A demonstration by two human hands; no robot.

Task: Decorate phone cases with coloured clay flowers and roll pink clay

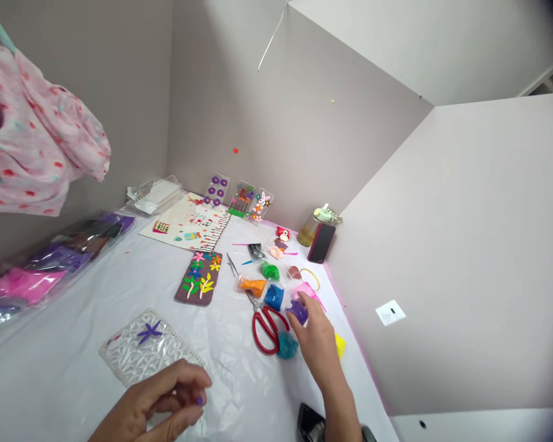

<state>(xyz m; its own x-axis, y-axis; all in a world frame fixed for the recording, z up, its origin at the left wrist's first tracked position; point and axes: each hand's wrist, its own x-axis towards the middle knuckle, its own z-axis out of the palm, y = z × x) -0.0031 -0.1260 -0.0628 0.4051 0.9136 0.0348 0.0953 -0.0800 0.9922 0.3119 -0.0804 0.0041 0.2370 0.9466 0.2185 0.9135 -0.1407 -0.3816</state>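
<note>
My left hand (166,402) is at the lower left, its fingers curled round a small purple bit of clay (200,401). Just beyond it lies a clear case with a white web pattern (141,359), bearing a purple star-like clay shape (150,332). On the right, my right hand (314,328) has its thumb and fingers round a purple clay packet (298,311). Beside that hand are red-handled scissors (266,331), a teal clay packet (287,345) and a blue one (274,296).
A brown case with clay flowers (200,279) lies mid-table. Behind are an open notebook (184,215), decorated cases (216,189), a phone (321,243) and a jar (307,230). Bagged clay (27,285) lines the left edge. A dark object (310,422) sits near my right forearm.
</note>
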